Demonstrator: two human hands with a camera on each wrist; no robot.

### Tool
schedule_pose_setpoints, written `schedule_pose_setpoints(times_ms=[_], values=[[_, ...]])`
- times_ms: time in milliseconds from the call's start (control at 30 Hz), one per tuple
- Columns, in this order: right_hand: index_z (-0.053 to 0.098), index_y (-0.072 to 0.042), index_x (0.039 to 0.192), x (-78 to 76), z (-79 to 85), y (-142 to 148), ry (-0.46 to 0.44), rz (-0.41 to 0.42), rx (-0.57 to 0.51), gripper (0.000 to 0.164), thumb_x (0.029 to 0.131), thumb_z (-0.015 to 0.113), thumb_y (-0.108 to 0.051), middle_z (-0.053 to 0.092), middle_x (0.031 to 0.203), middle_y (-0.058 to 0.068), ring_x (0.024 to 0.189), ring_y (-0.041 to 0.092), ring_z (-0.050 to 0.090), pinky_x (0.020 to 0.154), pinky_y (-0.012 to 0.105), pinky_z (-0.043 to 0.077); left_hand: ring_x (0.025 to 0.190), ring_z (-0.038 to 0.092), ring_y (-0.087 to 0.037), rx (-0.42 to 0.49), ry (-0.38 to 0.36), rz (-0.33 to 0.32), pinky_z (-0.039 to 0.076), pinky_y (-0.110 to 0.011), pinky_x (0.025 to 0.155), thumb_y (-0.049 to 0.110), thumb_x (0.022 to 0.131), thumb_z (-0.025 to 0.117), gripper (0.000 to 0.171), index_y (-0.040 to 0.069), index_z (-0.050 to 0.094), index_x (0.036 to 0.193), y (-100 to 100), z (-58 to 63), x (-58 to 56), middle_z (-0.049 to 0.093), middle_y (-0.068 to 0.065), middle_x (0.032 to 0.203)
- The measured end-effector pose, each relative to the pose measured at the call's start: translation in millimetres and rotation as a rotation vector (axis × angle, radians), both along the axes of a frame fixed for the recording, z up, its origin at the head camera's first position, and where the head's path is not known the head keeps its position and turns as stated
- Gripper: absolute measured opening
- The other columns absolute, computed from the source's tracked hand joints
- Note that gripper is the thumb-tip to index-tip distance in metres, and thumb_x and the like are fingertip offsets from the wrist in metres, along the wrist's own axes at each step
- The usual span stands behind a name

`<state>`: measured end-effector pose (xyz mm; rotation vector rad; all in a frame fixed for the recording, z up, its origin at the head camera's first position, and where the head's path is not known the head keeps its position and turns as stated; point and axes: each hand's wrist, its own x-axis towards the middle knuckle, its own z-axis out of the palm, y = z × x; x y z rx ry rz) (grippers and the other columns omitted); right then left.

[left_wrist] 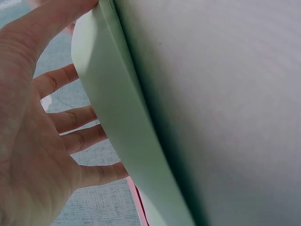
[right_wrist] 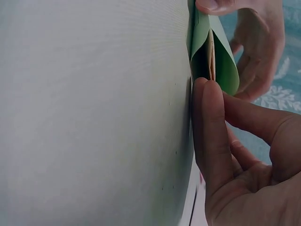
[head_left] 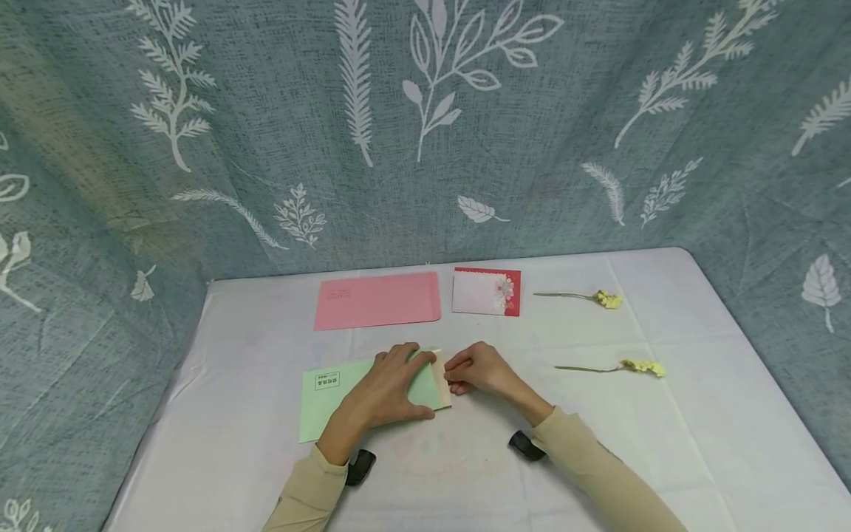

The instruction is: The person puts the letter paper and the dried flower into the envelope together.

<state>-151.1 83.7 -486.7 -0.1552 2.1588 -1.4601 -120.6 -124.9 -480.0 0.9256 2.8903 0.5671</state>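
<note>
A light green envelope (head_left: 318,410) with a small printed box lies across the middle of the table. My left hand (head_left: 385,391) spans it, thumb at the near edge and fingers at the far edge, so that its mouth bows apart in the right wrist view. Inside that mouth sits a folded cream card (right_wrist: 211,56), whose end sticks out at the right. My right hand (head_left: 484,369) pinches the card's protruding end between thumb and fingers. The part of the card within the envelope is hidden.
Behind the green envelope lies a pink envelope (head_left: 379,301). Beside it is a red-bordered card (head_left: 475,292) with a flower print. Two yellow flower stems (head_left: 606,298) lie at the right on the white-covered table (head_left: 425,473). A patterned curtain (head_left: 399,207) hangs behind.
</note>
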Motion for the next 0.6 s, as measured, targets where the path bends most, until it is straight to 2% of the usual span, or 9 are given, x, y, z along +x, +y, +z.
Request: schedule_pose_setpoints(times_ms=[400,600], values=[[0.073,0.007,0.095,0.2,-5.9,-7.7,0.056,0.062,-0.014,0.013,0.088,0.070,-0.004,0.072,0.074,0.011,0.054,0.010,0.066,0.056,0.025,0.056,0.123,0.048,-0.032,0.002,-0.001,0.001,0.040,-0.053,0.096,0.048,0.066,0.087,0.082,0.015,0.055,0.133,1.1,0.2,0.9,0.051,-0.016,0.132],[0.076,0.003,0.091,0.8,-5.9,-12.8,0.123,0.078,0.049,0.012,0.087,0.068,-0.004,0.072,0.068,0.007,0.052,0.008,0.064,0.057,0.020,0.053,0.122,0.048,-0.030,0.002,0.013,-0.001,0.041,-0.052,0.094,0.047,0.065,0.088,0.083,0.014,0.054,0.133,1.5,-1.1,1.0,0.051,-0.015,0.130]])
